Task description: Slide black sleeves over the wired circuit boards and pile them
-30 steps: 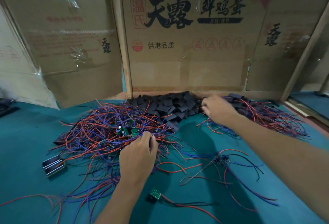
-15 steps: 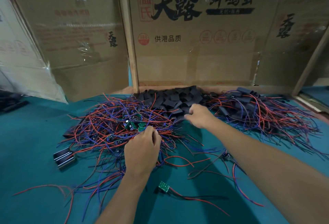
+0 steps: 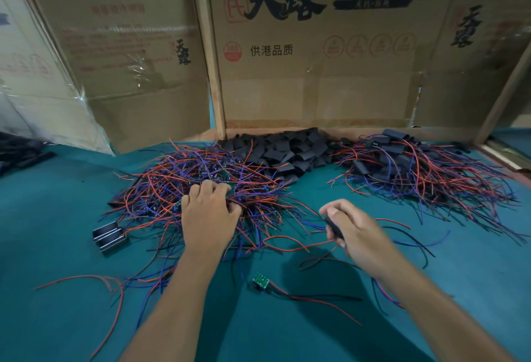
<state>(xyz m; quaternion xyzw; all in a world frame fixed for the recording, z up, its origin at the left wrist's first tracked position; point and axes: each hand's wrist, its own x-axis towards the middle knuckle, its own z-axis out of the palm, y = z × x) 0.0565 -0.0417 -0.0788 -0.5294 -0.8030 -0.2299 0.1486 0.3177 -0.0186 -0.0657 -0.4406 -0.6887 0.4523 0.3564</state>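
While right hand (image 3: 349,229) pinches black sleeve (image 3: 333,228), left hand (image 3: 208,212) curls into wired-board tangle (image 3: 201,186) at 10 o'clock. Boards light, wires snag; take board by edges.

A small assembly workshop, hand piecework rather than a lab; a bench covered in teal felt (image 3: 57,246), screened at the back by flattened egg cartons (image 3: 316,59) printed with Chinese characters; just in front of those cartons, a heap of loose black sleeves (image 3: 287,151); left of that heap, a tangle of red and blue wired circuit boards (image 3: 178,186); right of it, a pile of sleeved boards (image 3: 416,166).
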